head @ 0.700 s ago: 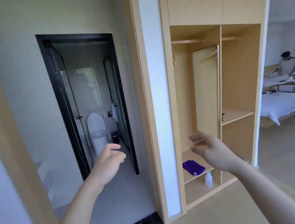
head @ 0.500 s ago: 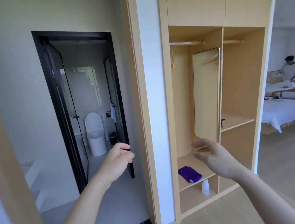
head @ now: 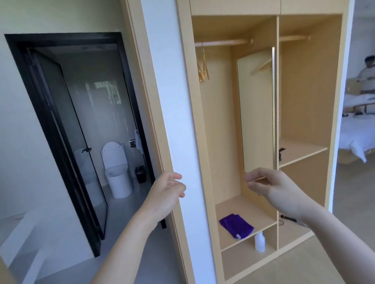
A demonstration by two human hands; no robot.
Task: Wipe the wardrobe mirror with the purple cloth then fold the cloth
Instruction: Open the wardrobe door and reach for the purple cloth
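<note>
Closing in on the wardrobe [head: 193, 118]: vs a moment ago it fills more of my view, and both hands sit higher and nearer its opening, so I'm still on approach w/ nothing picked up yet. Left hand [head: 166, 197] is loosely curled, holding nothing, in front of the white side panel. Right hand [head: 274, 187] is relaxed, fingers apart, empty, over the mirror's [head: 256, 113] lower edge. Purple cloth [head: 235, 224] lies folded flat on the low shelf [head: 251, 206], below and left of my right hand. Its long axis runs diagonally, back-left to front-right, tag corner toward me. Mirror stands upright, long axis vertical, unwiped I'd guess.
</note>
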